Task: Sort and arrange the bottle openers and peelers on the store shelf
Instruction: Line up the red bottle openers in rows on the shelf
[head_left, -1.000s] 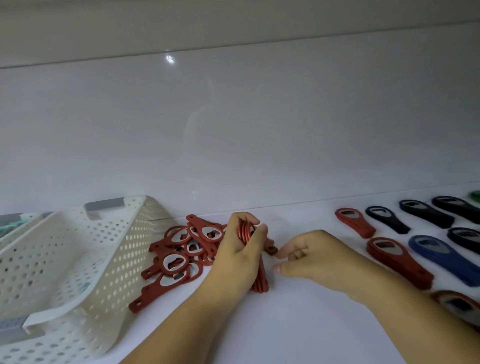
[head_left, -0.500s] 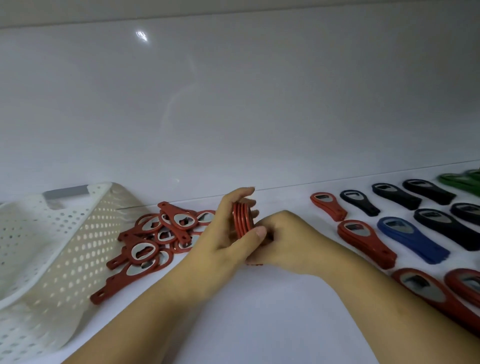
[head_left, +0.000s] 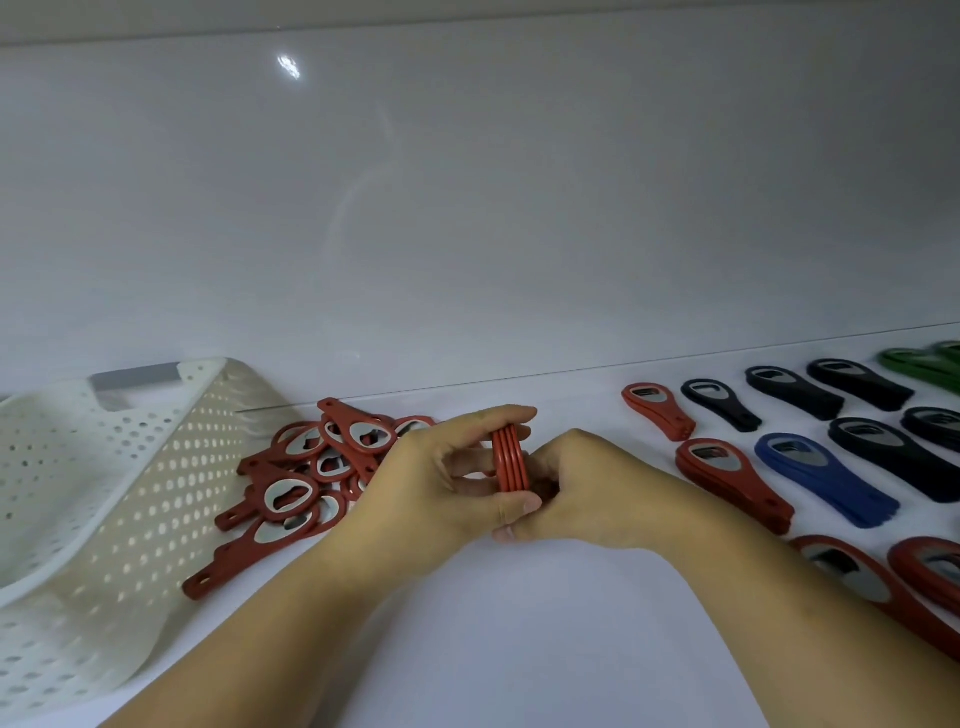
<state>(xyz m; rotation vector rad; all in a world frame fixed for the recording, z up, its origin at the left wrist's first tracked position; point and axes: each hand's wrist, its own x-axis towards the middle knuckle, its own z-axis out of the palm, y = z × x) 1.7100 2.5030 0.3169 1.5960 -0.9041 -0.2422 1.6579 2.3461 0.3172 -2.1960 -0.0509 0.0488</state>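
A stack of red bottle openers (head_left: 510, 460) stands on edge between both hands on the white shelf (head_left: 467, 649). My left hand (head_left: 431, 493) grips the stack from the left, fingers over its top and thumb under it. My right hand (head_left: 587, 493) holds it from the right, fingers curled against it. A loose pile of red openers (head_left: 306, 478) lies just left of my left hand. To the right lie sorted stacks: red (head_left: 657, 410), red (head_left: 732, 480), blue (head_left: 821, 478), black (head_left: 719, 402) and green (head_left: 919, 364).
A white perforated basket (head_left: 78, 493) lies tipped at the left edge, its wall next to the red pile. More black stacks (head_left: 893, 457) and red openers (head_left: 852, 577) fill the right side. The shelf's white back wall (head_left: 467, 234) rises behind.
My right hand has moved left and closed against the stack held by my left hand. The view has shifted slightly, showing more stacks on the right.
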